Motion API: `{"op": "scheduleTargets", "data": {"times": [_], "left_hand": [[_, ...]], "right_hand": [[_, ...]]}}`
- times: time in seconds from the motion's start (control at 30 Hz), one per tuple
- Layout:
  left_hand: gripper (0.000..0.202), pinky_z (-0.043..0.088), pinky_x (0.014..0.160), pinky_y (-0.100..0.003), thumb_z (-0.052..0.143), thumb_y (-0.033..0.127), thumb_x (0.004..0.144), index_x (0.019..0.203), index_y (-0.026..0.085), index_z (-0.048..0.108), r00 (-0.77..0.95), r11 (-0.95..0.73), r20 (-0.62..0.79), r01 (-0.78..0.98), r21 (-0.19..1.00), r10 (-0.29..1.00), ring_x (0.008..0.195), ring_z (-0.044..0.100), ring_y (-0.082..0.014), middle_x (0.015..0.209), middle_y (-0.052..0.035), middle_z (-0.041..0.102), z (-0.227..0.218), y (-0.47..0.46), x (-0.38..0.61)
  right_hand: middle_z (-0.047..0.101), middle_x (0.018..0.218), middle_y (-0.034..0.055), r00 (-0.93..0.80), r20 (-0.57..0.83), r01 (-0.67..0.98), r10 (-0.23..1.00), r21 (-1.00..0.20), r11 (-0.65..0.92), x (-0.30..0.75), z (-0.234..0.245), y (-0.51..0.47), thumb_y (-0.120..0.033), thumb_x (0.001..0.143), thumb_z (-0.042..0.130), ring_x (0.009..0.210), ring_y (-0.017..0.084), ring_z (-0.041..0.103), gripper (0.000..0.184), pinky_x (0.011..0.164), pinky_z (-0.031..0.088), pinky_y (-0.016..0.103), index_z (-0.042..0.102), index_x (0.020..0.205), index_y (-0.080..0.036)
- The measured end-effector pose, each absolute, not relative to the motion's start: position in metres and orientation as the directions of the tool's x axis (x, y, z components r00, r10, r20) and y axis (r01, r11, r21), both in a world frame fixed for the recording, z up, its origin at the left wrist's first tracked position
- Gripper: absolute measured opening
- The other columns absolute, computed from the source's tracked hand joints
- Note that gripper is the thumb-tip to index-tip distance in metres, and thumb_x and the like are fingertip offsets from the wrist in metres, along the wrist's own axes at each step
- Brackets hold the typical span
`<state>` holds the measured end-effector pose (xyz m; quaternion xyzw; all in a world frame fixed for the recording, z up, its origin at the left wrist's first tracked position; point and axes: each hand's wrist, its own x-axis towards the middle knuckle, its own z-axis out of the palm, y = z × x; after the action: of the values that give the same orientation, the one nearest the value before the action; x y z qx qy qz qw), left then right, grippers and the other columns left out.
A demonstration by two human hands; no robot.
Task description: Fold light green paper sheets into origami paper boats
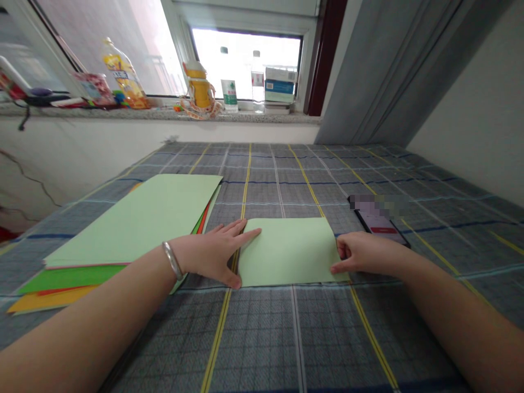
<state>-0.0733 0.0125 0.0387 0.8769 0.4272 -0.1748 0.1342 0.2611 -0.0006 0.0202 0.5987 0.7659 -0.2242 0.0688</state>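
A pale green sheet of paper [289,251], which looks folded over, lies on the checked cloth in front of me. My left hand [221,248] rests at its left edge with fingers spread, the index fingertip on the paper and the thumb at the near left corner. A silver bangle [172,261] circles that wrist. At the right edge, my right hand [360,254] has its fingers curled and its thumb on the near right corner, pinching the paper there. The far right corner curves slightly.
On the left lies a stack of coloured paper [139,218], pale green on top. A phone [379,221] lies beyond my right hand. The grey checked cloth [262,338] covers the surface. Along the windowsill [155,113] stand bottles, a yellow cup [199,90] and boxes [280,86].
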Motion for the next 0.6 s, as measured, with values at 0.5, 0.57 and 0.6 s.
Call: {"op": "scheduleTargets", "data": {"times": [0.5,0.57,0.6], "left_hand": [[0.054,0.014,0.113,-0.057,0.051,0.049,0.089,0.138,0.028,0.04,0.759,-0.771,0.137,0.627,0.113,0.637,0.139,0.027,-0.0292,0.149,-0.0084,0.036,-0.002,0.019,-0.05],[0.058,0.012,0.114,-0.057,0.051,0.054,0.088,0.138,0.028,0.04,0.809,-0.819,0.131,0.566,0.092,0.574,0.136,0.034,-0.0276,0.146,-0.0068,0.041,-0.001,0.015,-0.047],[0.06,0.012,0.114,-0.056,0.052,0.056,0.086,0.139,0.028,0.04,0.822,-0.833,0.133,0.547,0.084,0.554,0.134,0.036,-0.0273,0.145,-0.0064,0.043,0.0,0.014,-0.047]], "right_hand": [[0.044,0.052,-0.0076,-0.145,-0.206,0.703,0.968,-0.71,-0.046,0.253,-0.005,0.016,-0.042,0.087,0.046,0.039,0.01,0.044,0.023,0.039,0.032,0.022,0.037,0.076,-0.023],[0.044,0.056,-0.007,-0.125,-0.17,0.668,0.978,-0.743,-0.044,0.255,-0.009,0.019,-0.044,0.086,0.048,0.043,0.01,0.046,0.025,0.039,0.035,0.022,0.038,0.076,-0.023],[0.044,0.058,-0.0067,-0.114,-0.152,0.647,0.982,-0.762,-0.043,0.255,-0.01,0.02,-0.045,0.085,0.048,0.045,0.01,0.046,0.026,0.04,0.037,0.022,0.038,0.076,-0.023]]}}
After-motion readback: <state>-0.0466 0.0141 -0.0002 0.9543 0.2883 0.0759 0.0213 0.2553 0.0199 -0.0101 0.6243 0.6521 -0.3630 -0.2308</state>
